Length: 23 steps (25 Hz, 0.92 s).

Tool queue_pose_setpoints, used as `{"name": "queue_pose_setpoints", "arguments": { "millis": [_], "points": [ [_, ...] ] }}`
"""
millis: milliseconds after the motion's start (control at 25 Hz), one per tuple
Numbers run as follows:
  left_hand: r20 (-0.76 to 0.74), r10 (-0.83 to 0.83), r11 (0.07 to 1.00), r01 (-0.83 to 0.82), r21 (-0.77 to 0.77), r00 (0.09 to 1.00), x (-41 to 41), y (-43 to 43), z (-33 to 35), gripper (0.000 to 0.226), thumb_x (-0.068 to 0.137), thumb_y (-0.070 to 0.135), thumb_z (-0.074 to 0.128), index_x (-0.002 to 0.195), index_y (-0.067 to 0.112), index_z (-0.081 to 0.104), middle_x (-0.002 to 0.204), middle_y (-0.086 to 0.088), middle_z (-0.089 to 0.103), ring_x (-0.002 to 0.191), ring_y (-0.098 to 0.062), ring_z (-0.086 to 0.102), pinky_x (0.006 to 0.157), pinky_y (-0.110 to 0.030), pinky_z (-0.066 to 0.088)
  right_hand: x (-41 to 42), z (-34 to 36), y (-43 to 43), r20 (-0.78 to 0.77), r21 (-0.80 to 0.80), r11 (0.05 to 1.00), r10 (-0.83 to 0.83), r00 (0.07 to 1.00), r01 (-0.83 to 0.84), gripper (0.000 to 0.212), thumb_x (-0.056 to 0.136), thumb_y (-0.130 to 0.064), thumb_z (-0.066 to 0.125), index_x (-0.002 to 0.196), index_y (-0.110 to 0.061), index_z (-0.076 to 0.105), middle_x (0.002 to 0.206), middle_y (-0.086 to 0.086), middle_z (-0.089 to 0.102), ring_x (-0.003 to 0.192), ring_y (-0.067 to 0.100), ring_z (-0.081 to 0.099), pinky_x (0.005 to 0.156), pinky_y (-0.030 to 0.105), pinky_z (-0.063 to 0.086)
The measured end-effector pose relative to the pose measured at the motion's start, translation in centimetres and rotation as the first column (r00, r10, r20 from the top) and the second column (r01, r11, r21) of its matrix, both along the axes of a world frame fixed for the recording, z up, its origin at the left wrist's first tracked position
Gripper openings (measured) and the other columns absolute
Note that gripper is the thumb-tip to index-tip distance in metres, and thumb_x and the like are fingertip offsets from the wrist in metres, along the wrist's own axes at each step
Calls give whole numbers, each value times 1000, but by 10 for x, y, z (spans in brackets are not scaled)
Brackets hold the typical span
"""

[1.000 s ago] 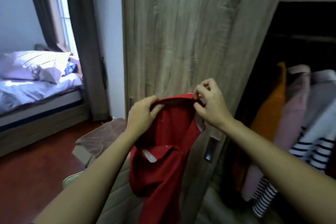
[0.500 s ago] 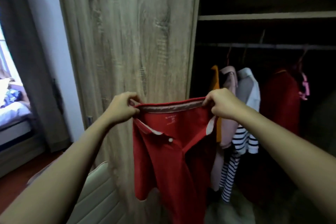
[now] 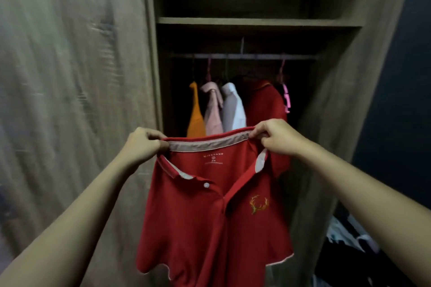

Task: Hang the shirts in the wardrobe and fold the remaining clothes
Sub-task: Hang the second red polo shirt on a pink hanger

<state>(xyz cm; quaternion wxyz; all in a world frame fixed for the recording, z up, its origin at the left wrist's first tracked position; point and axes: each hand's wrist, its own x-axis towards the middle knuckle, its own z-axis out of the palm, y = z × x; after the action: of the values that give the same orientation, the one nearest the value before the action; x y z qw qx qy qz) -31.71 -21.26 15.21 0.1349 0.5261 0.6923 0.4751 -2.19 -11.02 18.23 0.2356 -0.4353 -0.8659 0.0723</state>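
A red polo shirt with a gold antler emblem hangs spread in front of me, collar up and placket unbuttoned. My left hand pinches the collar's left end and my right hand pinches its right end. Behind it the wardrobe stands with its compartment uncovered. On its rail hang an orange shirt, a pink shirt, a white shirt and another red shirt. A bare pink hanger hangs at the rail's right end.
The wood-grain wardrobe door fills the left of the view. Another wood panel frames the compartment on the right. A dark heap of clothes lies low at the right. A shelf crosses above the rail.
My view has swung right from the bedroom side onto the wardrobe compartment. My hands have moved apart along the collar, stretching the red polo shirt flat and lifting it before the rail.
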Motion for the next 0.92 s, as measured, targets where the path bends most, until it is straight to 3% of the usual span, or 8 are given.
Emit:
{"name": "queue_pose_setpoints", "arguments": {
  "millis": [120,240,400,600,800,920],
  "points": [
    [67,-98,995,96,22,993,42,37,1,25,55,40,58,61,22,74,68,-1,72,74,-18,62,72,-31,47,31,9,12,0,20,1000,-11,1000,11,48,74,8,42,102,-16,73,108,5,70,96,21,66,87,35,53],
    [-54,-47,994,52,93,997,94,80,12,21,79,30,57,69,19,73,70,-1,71,72,-20,65,75,-32,51,48,19,26,118,72,997,8,993,-17,49,70,8,43,107,-10,71,113,7,68,107,21,62,95,33,48],
    [-137,-98,978,121,170,986,167,141,37,23,77,31,55,77,16,73,74,-6,73,77,-27,69,80,-39,55,65,23,43,290,175,982,16,957,-69,45,71,2,48,110,-10,68,117,8,64,113,26,57,95,36,46],
    [-252,-118,966,170,196,961,247,227,63,26,86,24,56,103,13,72,107,-14,71,108,-30,61,93,-33,46,98,15,67,413,252,962,-9,911,-104,46,75,-2,50,116,-15,64,123,4,56,110,29,52,92,41,48],
    [-298,-95,992,114,46,950,291,310,74,40,91,24,51,120,-4,54,124,-26,57,119,-41,49,96,-37,39,136,14,100,413,211,972,4,911,-100,46,80,1,49,122,-14,59,129,1,51,113,26,46,90,43,47],
    [-226,-81,997,80,-14,971,306,339,75,65,90,23,55,141,-6,26,138,-30,42,128,-42,41,105,-38,34,152,12,120,428,187,976,23,904,-113,46,81,0,49,124,-14,58,130,1,51,114,25,46,91,42,47]
  ]
}}
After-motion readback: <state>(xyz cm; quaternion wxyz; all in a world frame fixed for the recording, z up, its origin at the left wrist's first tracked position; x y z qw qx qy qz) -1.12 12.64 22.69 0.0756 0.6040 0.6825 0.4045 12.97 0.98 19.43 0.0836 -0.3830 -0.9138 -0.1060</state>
